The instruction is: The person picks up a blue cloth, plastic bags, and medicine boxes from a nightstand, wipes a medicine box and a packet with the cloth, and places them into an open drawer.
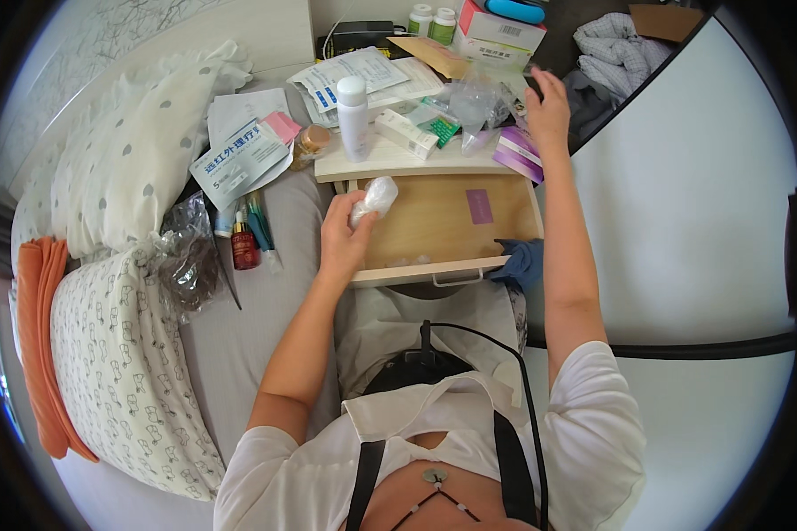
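My left hand (341,234) is closed around a small crumpled bundle of whitish, see-through plastic (376,200), held over the left side of an open wooden drawer (434,221). In the drawer lie a purple card (479,206) and a few small clear bits near its front wall. My right hand (547,111) reaches to the right end of the cabinet top, its fingers apart beside a clear plastic bag (480,104). A purple-and-white box (518,154) sits just below that hand. Blue cloth (521,261) hangs over the drawer's front right corner.
The cabinet top carries a white bottle (353,119), a small white box (406,134), flat packets (350,75) and a pink-and-white box (498,37). Left on the bed are a red dropper bottle (243,243), a dark item in clear plastic (190,261) and pillows (133,372).
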The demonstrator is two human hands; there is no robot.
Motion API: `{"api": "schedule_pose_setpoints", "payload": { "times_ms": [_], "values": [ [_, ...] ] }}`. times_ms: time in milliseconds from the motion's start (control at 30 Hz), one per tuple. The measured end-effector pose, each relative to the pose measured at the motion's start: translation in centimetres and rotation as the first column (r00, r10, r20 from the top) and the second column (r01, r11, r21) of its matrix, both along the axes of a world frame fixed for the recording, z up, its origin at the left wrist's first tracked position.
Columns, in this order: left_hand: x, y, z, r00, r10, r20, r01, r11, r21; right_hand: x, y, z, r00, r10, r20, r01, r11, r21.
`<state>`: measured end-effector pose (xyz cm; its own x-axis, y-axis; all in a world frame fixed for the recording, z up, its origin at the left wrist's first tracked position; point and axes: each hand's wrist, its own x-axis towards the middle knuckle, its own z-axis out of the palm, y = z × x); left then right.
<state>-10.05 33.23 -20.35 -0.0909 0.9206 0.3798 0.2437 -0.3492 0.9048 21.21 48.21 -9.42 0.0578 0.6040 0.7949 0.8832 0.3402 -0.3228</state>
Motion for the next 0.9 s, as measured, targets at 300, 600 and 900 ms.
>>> {"api": "schedule_pose_setpoints", "payload": {
  "times_ms": [300,600,900],
  "values": [
    [-0.5,-0.3,1.1,0.850,-0.123,0.513,0.276,0.933,-0.232,0.0,-5.8,3.3,0.763,0.248,-0.596,-0.240,0.966,0.095],
    [-1.6,0.1,0.7,0.676,-0.128,0.726,0.400,0.891,-0.216,-5.3,-11.2,-0.8,0.009,0.058,-0.998,-0.560,0.827,0.043],
    [-2.5,0.1,0.2,0.511,-0.080,0.856,0.426,0.888,-0.171,-10.6,-14.6,0.2,0.224,0.173,-0.959,-0.662,0.749,-0.020]
  ]
}}
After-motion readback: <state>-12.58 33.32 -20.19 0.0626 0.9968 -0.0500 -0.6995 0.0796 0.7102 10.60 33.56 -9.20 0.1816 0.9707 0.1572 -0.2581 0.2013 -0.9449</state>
